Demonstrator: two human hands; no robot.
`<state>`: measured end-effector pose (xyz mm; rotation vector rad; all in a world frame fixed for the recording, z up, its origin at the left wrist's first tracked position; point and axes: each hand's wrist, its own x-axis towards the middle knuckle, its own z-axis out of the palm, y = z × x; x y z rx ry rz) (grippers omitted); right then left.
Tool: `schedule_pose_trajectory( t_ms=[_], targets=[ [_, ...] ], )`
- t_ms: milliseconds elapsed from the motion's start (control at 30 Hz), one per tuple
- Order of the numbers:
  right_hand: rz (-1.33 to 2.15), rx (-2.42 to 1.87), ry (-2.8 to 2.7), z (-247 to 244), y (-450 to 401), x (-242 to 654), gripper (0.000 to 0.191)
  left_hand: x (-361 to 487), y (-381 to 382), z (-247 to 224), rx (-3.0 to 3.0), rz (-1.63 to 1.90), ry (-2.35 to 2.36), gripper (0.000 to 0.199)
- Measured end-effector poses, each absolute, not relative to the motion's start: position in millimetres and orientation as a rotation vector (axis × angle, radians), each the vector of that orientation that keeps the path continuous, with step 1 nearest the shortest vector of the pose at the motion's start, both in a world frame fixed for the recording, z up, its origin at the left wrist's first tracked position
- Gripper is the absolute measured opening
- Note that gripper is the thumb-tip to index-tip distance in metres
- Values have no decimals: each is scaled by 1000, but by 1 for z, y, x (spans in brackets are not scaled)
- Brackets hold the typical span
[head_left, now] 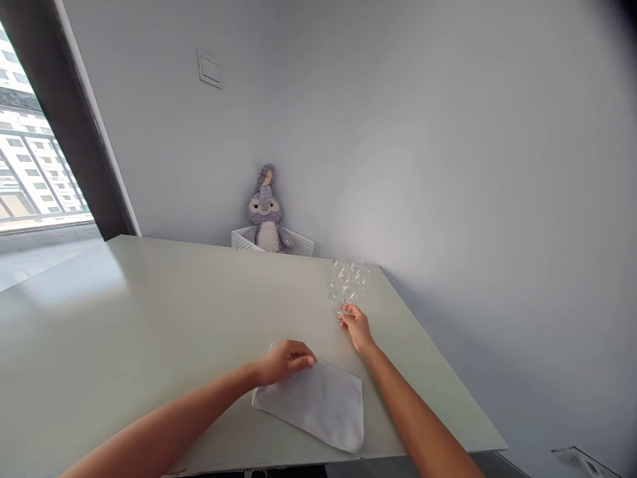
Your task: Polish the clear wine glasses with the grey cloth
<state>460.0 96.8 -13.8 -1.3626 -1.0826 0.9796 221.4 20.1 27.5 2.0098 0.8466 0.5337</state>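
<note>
A folded white cloth [318, 405] lies on the table near its front edge. My left hand [285, 362] rests at the far edge of the cloth, its fingers curled down and closed over it; the fingertips are partly hidden. Farther forward and to the right, my right hand [355, 325] is closed with thumb and fingers around a small clear glass [341, 312]. That glass stands at the near end of a cluster of several similar clear glasses [348, 279] by the far right corner.
The pale table [199, 299] runs up to grey walls at the back and right. Behind its far edge, a purple plush toy [267, 216] sits in a white perforated basket [301, 245]. At left is a window [37, 146]; a wall switch [210, 69] is above.
</note>
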Motion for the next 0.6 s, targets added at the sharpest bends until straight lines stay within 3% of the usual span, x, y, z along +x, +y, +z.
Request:
schedule_pose_trajectory(
  t_ms=[133,267,433,600],
  targets=[
    [1094,-1335,-1175,-14,90,430,32,214,44,15,1786,767,1178,28],
    [1097,-1338,-1021,-16,98,419,43,204,57,0,1563,1024,1371,19],
    [1010,-1358,-842,-13,135,434,51,191,60,-8,1269,1283,1477,22],
    [1084,-1320,-855,-12,153,420,38,188,61,-6,1348,1285,1413,33]
  ],
)
